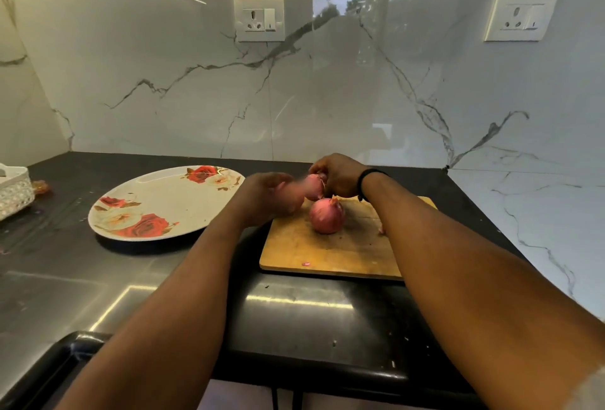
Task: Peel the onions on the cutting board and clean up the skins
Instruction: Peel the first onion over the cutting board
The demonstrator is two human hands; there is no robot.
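Note:
A wooden cutting board (330,251) lies on the dark counter. One red onion (327,216) in its skin sits on the board's far half. Above the board's far left corner I hold a second red onion (313,186) between both hands. My left hand (268,198), blurred by motion, grips it from the left. My right hand (337,175), with a black band on the wrist, pinches the onion's top from the right. A small scrap of pink skin (306,264) lies near the board's front edge.
A large oval plate (163,202) with a red rose print lies left of the board. A white lattice basket (14,190) stands at the far left edge. The marble backsplash with two sockets rises behind. The counter's front edge runs just below my forearms.

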